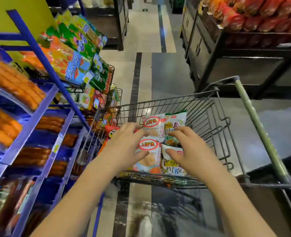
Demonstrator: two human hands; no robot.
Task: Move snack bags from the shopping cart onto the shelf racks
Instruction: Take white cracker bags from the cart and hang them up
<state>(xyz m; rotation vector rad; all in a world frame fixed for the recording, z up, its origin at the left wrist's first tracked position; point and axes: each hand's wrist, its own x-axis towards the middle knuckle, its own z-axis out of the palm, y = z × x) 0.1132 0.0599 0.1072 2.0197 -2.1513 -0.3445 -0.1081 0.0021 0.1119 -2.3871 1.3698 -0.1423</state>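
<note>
In the shopping cart (201, 113), our left hand (124, 144) and right hand (190, 151) lie spread, fingers (177, 132) released, on the snack bags (151, 127); we should close round the near pair's outer edges before lifting to the shelf racks (44, 117).

wire shopping cart (207, 117), snack bags (154, 124) inside

Two bare forearms (83, 194), uncovered right down to the lower edge, end in a bare left grip (124, 144) and a bare right grip (190, 151).
</note>
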